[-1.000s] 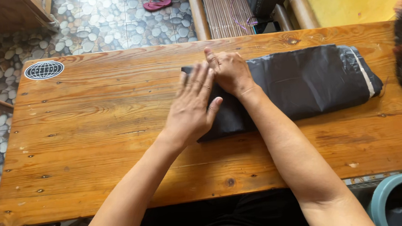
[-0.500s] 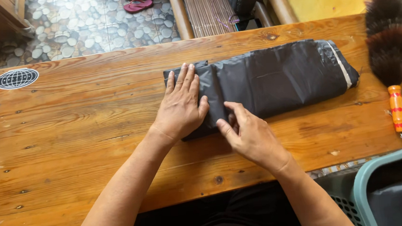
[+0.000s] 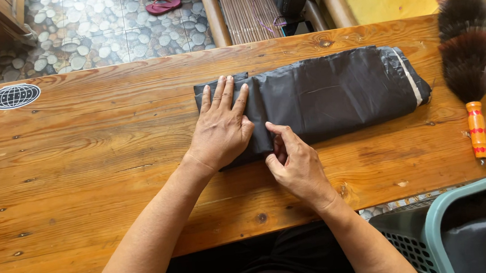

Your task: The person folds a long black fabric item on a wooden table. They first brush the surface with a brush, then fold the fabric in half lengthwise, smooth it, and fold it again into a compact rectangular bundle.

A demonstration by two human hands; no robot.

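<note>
Folded black cloth [image 3: 332,95], seemingly slick, under flat left hand [image 3: 222,126].

Bare forearms, no sleeves, dark clothing below

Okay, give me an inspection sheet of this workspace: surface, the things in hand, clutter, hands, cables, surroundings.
Surface: wooden table, knotted planks, round sticker at far left corner.
Things in hand: folded black garment lying flat.
Clutter: feather duster with orange handle, at the right.
Hands: left hand pressed flat on the garment's left end; right hand pinching its near edge.
Cables: nothing seen.
Surroundings: pebble floor, teal basket, sandal.
</note>
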